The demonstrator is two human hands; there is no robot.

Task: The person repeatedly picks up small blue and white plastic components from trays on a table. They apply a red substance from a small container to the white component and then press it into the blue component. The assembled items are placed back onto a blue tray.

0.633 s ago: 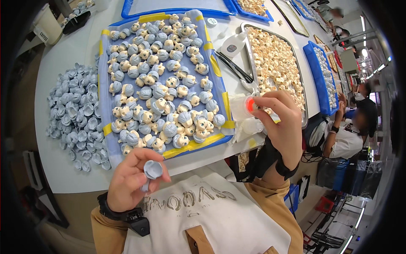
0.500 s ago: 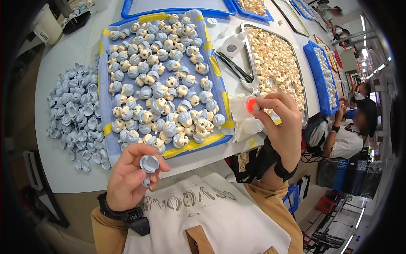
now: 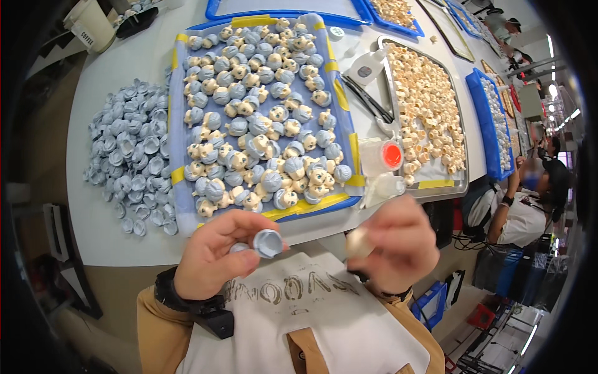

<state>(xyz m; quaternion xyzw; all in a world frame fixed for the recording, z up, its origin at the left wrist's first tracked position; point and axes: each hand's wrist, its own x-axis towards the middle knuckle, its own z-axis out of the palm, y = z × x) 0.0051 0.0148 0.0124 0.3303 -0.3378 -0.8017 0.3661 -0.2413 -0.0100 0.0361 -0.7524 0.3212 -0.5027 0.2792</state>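
Near the lap, my left hand grips a hollow pale-blue doll hair shell, its open side facing up. A second pale-blue piece is tucked among the same fingers, partly hidden. To its right, my right hand is smeared by motion, its fingers closed on a small cream-coloured doll face piece. The two hands are apart. Beyond the right hand stands a clear jar with a red-orange round top. Ahead lies a lined blue tray full of blue-haired doll heads.
Loose blue hair shells are heaped on the left of the table. A metal tray of cream pieces sits right, beside black tweezers and a white bottle. A co-worker sits at the far right.
My right hand has drawn back from the red-topped jar toward my lap, with the cream piece showing in its fingers. My left hand has shifted right in view, still holding the blue shells.
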